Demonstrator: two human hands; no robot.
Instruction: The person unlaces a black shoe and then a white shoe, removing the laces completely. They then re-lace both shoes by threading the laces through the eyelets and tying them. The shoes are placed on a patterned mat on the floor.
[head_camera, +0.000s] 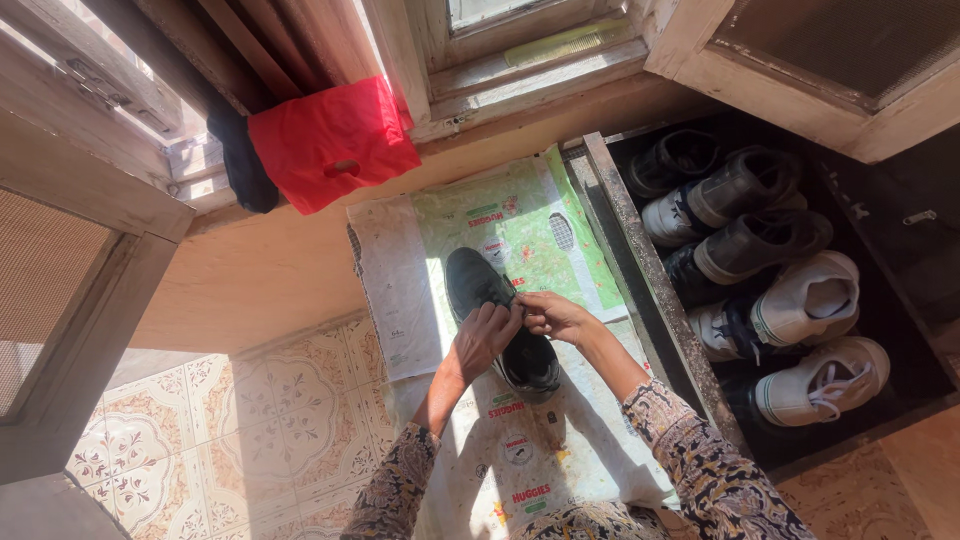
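Observation:
A black shoe (480, 290) lies on a printed green and white plastic sheet (520, 220) spread on the floor. My left hand (487, 335) and my right hand (552, 314) meet over the shoe's middle, fingers pinched together at its lacing area. The fingers hide the laces, and the shoe's heel end shows below my left hand. Both arms wear patterned sleeves.
A dark shoe rack (640, 260) on the right holds several black and white shoes (800, 300). A red plastic bag (330, 140) and a dark cloth (240, 160) hang from the window ledge. Patterned floor tiles (240, 420) lie at the left.

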